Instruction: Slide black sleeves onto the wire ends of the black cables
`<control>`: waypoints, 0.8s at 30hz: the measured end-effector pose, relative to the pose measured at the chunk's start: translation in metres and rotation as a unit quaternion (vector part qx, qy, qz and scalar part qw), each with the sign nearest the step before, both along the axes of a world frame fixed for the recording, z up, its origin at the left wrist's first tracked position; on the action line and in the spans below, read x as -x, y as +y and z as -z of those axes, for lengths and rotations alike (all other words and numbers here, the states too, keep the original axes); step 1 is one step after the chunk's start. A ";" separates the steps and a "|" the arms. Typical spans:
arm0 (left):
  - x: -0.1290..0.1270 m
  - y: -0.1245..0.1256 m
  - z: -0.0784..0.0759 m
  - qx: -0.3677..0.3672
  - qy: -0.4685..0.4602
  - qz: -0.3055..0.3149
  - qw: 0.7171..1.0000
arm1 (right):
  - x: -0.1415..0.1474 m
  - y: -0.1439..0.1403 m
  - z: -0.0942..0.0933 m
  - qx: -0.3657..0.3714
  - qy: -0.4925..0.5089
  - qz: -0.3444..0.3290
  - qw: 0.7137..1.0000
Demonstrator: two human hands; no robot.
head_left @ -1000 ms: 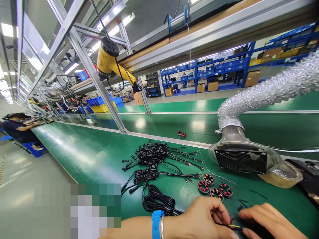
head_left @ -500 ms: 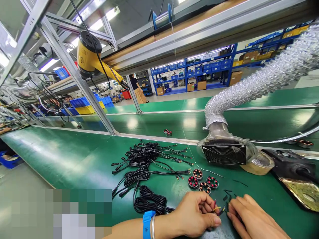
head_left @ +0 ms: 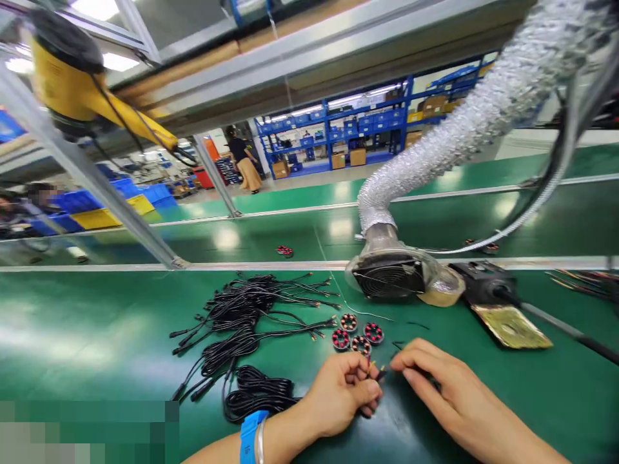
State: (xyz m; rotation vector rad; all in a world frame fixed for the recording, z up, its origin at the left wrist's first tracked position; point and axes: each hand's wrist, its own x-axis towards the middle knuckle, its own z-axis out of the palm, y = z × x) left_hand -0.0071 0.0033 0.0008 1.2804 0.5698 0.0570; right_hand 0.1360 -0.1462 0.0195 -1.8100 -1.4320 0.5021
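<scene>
Ceiling lights [head_left: 95, 8] glare off the green bench [head_left: 97, 335]; the yellow heat gun [head_left: 65, 80] looks blurred.

Coiled black cables [head_left: 249, 325], four ring-shaped parts [head_left: 358, 339], a tape roll [head_left: 445, 295] and a black stand [head_left: 483, 280] rest on a green bench [head_left: 116, 335].

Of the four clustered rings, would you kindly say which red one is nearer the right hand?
The cluster's rightmost ring; the other red ring sits leftmost, nearer the black cables.
</scene>
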 end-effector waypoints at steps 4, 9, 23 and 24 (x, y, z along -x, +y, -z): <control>-0.001 0.003 -0.005 -0.018 0.000 0.019 1.000 | 0.007 0.002 -0.013 -0.015 0.082 0.024 0.996; -0.001 0.003 -0.006 -0.031 0.001 0.035 0.999 | 0.009 0.003 -0.007 -0.040 0.118 0.069 0.990; 0.000 0.002 0.001 -0.038 -0.018 0.047 0.998 | 0.010 0.004 -0.005 -0.025 0.125 0.057 0.990; 0.000 0.002 0.002 -0.044 -0.023 0.050 0.998 | 0.013 0.005 -0.003 -0.017 0.129 0.055 0.990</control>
